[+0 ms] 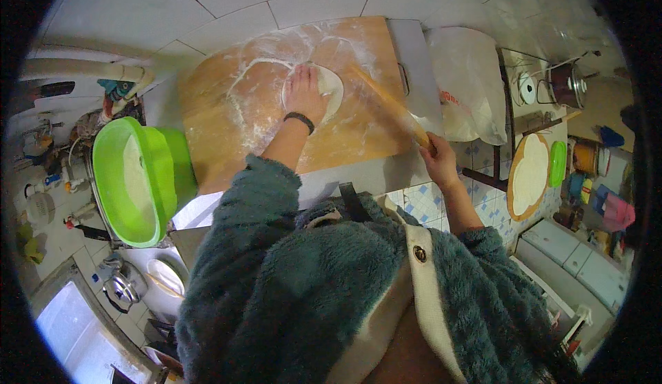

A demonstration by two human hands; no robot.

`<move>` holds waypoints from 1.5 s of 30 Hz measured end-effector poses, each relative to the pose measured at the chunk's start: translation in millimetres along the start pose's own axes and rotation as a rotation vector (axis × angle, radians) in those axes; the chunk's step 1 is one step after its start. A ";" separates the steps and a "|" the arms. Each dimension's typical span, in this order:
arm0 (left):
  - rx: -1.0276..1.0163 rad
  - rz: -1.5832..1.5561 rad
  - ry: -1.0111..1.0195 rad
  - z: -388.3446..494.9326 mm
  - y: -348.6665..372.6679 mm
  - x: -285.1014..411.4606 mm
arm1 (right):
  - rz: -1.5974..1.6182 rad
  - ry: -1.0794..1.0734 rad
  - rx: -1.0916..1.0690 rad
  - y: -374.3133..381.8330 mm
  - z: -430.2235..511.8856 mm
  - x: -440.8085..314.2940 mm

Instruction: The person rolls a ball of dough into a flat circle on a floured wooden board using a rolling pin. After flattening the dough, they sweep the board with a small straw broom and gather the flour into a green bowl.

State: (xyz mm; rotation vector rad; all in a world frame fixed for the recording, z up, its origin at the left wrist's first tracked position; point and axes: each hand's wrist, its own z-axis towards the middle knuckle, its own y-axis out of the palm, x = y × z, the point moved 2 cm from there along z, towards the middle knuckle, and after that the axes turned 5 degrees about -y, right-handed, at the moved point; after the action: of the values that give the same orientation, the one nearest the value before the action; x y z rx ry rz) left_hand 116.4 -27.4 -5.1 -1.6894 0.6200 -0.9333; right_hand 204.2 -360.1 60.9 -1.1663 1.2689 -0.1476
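A floured wooden board [227, 146] lies before me. On it is a flattened round of dough [333, 91], its left part covered by my left hand [306, 91], which rests palm down with a dark band at the wrist. My right hand [439, 159] grips the near end of a wooden rolling pin [390, 102] at the board's right front. The pin slants up and to the left, its far end over the board, to the right of the dough; whether it touches the board I cannot tell. Loose flour is scattered around the dough.
Left of the board stands a green plastic basin [168, 177] with flour inside. On the right are a large whitish plastic bag [460, 84] and, beyond it, a round board [512, 197] bearing flat dough. A metal kettle [124, 285] stands at the lower left.
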 end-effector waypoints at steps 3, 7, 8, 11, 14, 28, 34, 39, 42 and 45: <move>0.004 0.055 0.219 -17.1 4.2 17.6 | -0.071 -0.090 -0.018 0.3 -3.4 2.4; -0.252 0.047 0.180 -49.2 -11.1 -2.3 | -0.034 -0.059 0.019 -0.2 -3.4 4.9; -0.210 0.054 0.129 -49.1 -18.4 -10.8 | -0.023 -0.063 0.019 0.1 -2.6 4.5; 0.009 0.234 0.056 -26.3 -30.4 -18.0 | 0.003 -0.105 0.030 1.3 2.0 0.5; -0.070 0.086 0.011 0.3 -14.1 7.4 | 0.001 -0.111 -0.049 5.9 10.3 -5.1; 0.035 -0.140 -0.316 -9.0 -27.4 -58.3 | -0.090 -0.333 -0.087 53.5 64.2 -37.3; -0.128 -0.329 -0.384 -0.9 -28.4 -57.8 | -0.023 -0.318 -0.223 77.9 90.8 -55.5; -0.198 -0.593 -0.523 -34.5 -24.5 -52.6 | -0.106 -0.381 -0.268 89.9 109.3 -74.1; -0.395 -1.365 -0.903 -52.3 -10.1 -34.5 | -0.048 -0.501 -0.231 95.3 116.9 -83.5; -0.213 -1.455 -0.688 -46.1 -8.9 -20.6 | -0.073 -0.532 -0.237 99.1 119.9 -86.7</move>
State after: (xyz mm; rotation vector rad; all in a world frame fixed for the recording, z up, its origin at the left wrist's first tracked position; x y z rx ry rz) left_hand 66.3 -33.6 3.9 -2.4102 -1.1868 -1.0817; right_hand 218.7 -185.9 26.8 -1.3432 0.7863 0.2542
